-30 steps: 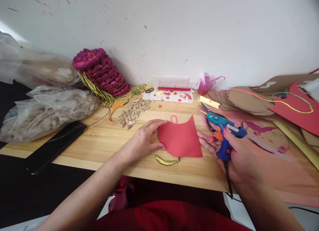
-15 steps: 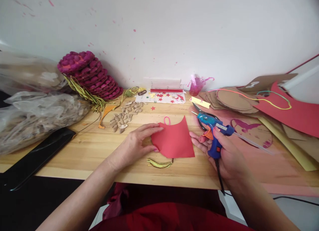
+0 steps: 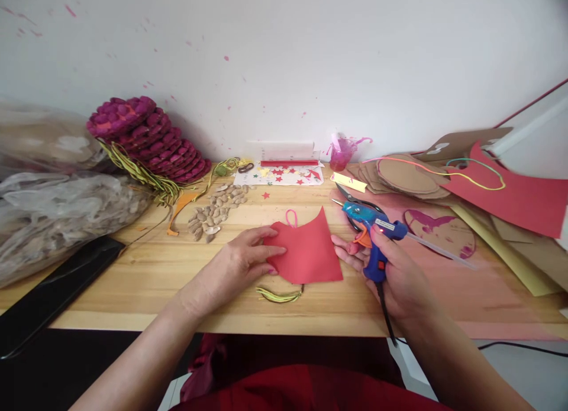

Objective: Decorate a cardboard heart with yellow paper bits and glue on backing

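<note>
A piece of red paper with a curved top edge lies on the wooden table. A pink loop sticks out above it, and a yellow-green tassel shows below. My left hand rests on the paper's left edge, fingers apart and stretched over it. In my right hand is a blue hot glue gun with an orange trigger. Its nozzle points to the upper left, and a clear glue stick sticks out of its back. Black-handled shears lie partly hidden behind the gun.
Peanut shells lie left of the paper. A stack of magenta-covered rounds and a plastic bag stand farther left. Star cutouts and a pink-stained cup sit by the wall. Cardboard ovals are at right.
My left fingers have shifted on the paper, with one finger now reaching farther across it. The right hand still holds the glue gun. The whole view has shifted slightly.
</note>
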Available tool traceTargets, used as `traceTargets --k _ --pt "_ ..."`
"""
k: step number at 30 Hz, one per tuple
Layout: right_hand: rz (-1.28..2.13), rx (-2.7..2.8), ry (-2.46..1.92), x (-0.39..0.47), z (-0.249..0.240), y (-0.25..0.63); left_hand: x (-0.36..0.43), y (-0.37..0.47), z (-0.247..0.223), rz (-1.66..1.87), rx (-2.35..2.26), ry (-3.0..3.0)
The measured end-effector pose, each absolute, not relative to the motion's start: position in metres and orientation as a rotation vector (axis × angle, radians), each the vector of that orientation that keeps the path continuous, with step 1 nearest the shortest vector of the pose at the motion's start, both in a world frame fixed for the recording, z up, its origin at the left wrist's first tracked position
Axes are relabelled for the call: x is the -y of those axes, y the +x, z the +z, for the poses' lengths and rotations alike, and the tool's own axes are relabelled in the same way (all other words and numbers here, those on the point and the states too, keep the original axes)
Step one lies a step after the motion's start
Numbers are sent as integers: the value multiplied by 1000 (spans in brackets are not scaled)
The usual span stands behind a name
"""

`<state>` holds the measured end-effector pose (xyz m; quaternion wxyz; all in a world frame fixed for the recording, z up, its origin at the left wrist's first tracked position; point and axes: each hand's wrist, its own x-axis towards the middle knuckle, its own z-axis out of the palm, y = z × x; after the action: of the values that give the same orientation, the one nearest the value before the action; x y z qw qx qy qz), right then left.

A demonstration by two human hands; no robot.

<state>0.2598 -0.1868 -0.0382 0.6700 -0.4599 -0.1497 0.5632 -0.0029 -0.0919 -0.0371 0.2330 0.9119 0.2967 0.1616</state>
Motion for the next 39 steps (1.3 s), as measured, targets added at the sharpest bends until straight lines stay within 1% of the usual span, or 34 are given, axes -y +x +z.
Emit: traceTargets --k 12,20,29,39 --pt "1189 323 -959 188 -41 260 91 -2 -34 420 -817 2523" --pt "1221 377 -939 191 -36 256 92 -2 -35 405 -827 2530" --pt "1258 387 -1043 177 -31 264 92 -4 -40 433 -819 2552" --pt "1179 544 -1220 134 -15 264 92 -4 -40 424 -826 2558"
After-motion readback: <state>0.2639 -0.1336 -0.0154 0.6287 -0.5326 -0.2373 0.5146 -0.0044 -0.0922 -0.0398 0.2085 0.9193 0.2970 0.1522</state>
